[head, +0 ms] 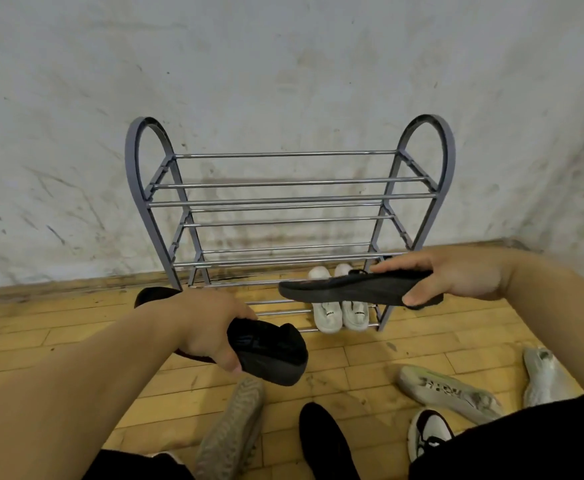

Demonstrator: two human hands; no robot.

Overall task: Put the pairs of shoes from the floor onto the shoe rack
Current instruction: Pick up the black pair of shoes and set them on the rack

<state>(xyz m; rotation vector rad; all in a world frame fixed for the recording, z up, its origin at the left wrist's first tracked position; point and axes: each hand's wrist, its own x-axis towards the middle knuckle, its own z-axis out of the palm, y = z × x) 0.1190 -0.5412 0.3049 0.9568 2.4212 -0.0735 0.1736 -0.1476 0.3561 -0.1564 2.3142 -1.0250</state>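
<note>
A grey shoe rack (285, 183) with chrome bars stands against the wall. A pair of white sneakers (341, 311) sits on its lowest tier, at the right. My left hand (211, 327) grips a black shoe (270, 355) by its heel end, low in front of the rack's left side. My right hand (457, 275) pinches the other black shoe (356, 289) at its heel and holds it level, sole toward me, just above the white sneakers.
On the wooden floor near me lie a grey knit shoe (230, 431), a black shoe (328, 441), a pale grey sneaker (446, 389), a white sneaker (543, 375) and a black-and-white sneaker (429, 433). The rack's upper tiers hold nothing. A wall corner is at the right.
</note>
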